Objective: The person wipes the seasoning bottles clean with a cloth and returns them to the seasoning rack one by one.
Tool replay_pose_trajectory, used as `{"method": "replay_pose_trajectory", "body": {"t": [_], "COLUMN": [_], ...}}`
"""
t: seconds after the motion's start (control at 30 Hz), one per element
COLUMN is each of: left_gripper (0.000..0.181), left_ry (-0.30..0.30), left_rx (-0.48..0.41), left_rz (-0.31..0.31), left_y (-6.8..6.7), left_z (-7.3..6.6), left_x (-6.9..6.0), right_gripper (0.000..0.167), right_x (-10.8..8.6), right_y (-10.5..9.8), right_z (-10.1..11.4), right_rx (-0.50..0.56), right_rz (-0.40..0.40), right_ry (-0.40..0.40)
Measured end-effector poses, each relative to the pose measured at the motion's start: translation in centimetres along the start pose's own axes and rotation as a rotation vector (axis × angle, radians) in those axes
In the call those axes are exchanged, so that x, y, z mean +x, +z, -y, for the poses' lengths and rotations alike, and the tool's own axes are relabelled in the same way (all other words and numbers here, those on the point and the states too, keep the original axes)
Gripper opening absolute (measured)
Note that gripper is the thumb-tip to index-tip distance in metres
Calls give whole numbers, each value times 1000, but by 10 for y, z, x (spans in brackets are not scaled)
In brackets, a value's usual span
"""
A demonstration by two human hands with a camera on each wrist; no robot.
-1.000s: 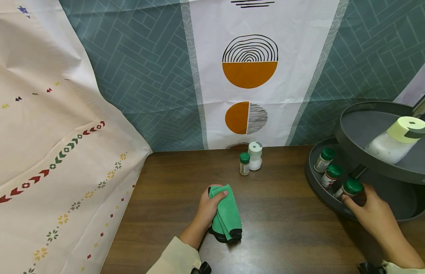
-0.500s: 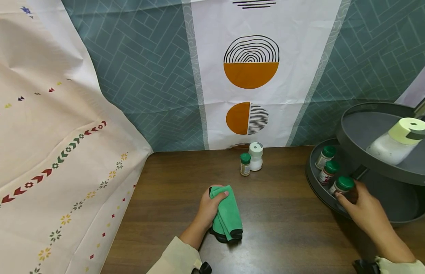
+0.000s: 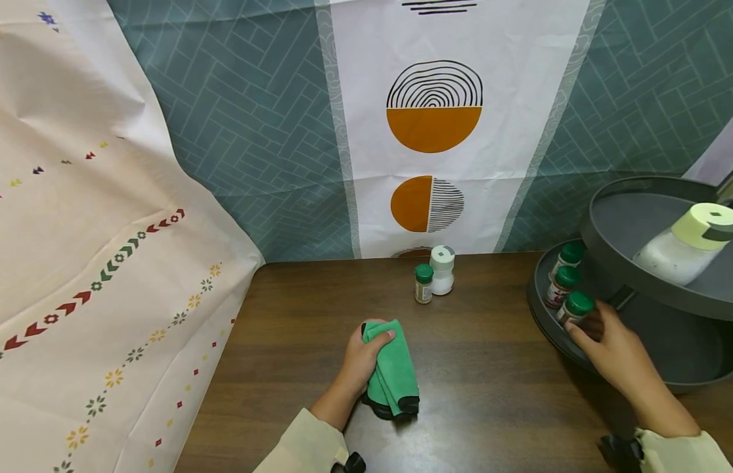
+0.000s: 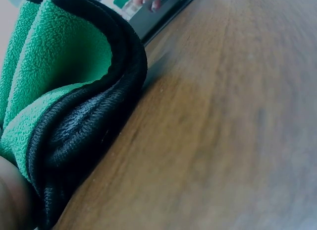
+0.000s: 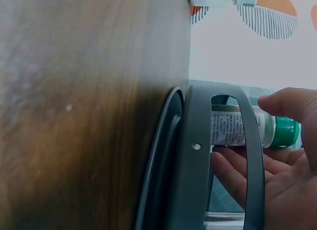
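Black-edged green cloth (image 4: 64, 51), wooden tabletop (image 4: 213, 121)

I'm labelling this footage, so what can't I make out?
Left hand: head view, green cloth hides most fingers.
Gripped jar: right wrist view, label print too small to read.
Metallic item: head view, cut off by right edge.
Lower tray: head view, upper tray hides part.

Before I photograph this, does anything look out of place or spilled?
Nothing looks visibly spilled. One green-capped spice jar stands on the wooden table beside a white shaker, apart from three similar jars at the two-tier tray's lower level, so it may look stray.
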State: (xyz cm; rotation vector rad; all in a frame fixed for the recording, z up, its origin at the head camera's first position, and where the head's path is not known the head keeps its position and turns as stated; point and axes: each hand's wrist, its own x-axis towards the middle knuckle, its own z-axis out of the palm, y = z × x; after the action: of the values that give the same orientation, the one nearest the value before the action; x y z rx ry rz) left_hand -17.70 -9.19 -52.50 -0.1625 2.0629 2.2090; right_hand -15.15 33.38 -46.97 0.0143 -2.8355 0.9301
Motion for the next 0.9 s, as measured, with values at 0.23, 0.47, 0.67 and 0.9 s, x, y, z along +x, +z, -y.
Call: {"method": "replay_pose_trajectory", "body": {"t": [0.23, 0.47, 0.67, 0.9], "left_gripper": [37, 36, 35, 36], "left_ry": [6, 14, 22, 19], "left_rx": [-7, 1, -3, 13], "left_rz": [-8, -10, -9, -16], "left_y": [1, 1, 1, 1], "left_z": [0, 0, 0, -1], "left_x": [-1, -1, -1, -1], "right_gripper": [73, 74, 70, 47], "right_x": [9, 17, 18, 14], "right_y": [2, 4, 2, 7], "right_z": [6, 7, 13, 40], "right_rx": [35, 51, 94, 275], "right_rz": [43, 58, -68, -400], "right_ry": [33, 37, 58, 96]}}
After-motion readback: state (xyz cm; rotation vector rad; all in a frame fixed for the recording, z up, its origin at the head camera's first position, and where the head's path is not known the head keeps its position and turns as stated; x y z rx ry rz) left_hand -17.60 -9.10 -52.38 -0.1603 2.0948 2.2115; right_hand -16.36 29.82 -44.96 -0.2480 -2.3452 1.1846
